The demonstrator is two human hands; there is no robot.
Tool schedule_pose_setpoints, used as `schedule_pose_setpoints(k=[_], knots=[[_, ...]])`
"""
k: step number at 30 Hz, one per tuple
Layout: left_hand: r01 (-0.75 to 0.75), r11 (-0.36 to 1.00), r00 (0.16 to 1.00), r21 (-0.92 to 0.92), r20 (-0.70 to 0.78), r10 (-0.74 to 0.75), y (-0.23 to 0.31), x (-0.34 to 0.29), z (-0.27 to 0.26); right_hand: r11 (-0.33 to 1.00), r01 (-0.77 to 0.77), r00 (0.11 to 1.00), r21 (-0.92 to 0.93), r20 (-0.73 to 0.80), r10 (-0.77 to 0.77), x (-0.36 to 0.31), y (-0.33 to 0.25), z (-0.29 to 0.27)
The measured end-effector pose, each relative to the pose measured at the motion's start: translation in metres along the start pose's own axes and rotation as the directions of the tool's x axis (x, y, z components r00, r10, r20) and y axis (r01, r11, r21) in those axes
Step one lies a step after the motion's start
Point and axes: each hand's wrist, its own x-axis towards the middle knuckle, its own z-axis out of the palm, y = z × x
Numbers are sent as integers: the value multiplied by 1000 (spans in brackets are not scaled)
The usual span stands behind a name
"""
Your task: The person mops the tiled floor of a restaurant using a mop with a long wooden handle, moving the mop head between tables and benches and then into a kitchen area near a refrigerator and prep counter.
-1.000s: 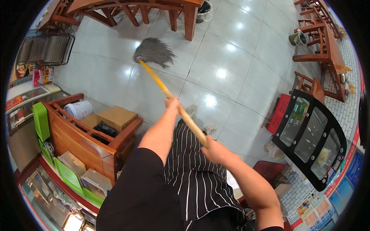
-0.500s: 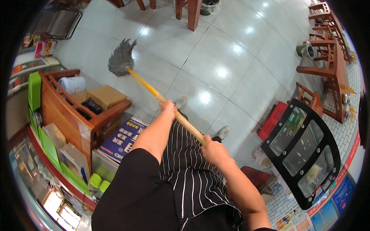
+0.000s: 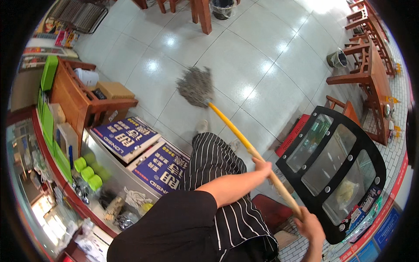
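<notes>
A mop with a yellow and bare-wood handle slants across the view, from far middle to near right. Its grey string head lies on the tiled floor ahead of me, blurred by motion. My left hand is closed around the middle of the handle, with its arm reaching across my striped apron. Lower down, near the handle's end, my right hand grips it. One of my shoes shows just below the mop head; the other foot is mostly hidden.
At left stand a wooden table with a cardboard box and blue printed cartons. A black-framed clear-paned cabinet and red crate are at right. Wooden benches and bins line the far right; table legs stand ahead.
The mop head has swept rightward and nearer to me across the floor. Both hands have shifted right with the handle, and my body has turned and moved.
</notes>
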Motion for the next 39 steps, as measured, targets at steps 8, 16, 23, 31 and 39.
schedule_pose_setpoints(k=[8,16,23,31,39], knots=[[206,937,915,-281,394,-83,-22,-91,38,961,-109,985,-253,-159,70,-77,-24,-56],[9,916,1000,-401,-11,-15,-37,-10,-37,903,181,979,-390,-14,-202,-28,-61,0],[-235,807,918,-541,-397,1,-49,158,-267,845,485,874,-226,126,-469,74,-199,140],[-74,984,837,-165,-546,-29,-131,233,-368,819,562,824,-118,167,-542,95,-215,261],[-25,994,899,-109,-436,-25,-182,74,-176,877,461,886,-136,118,-448,73,1,265]])
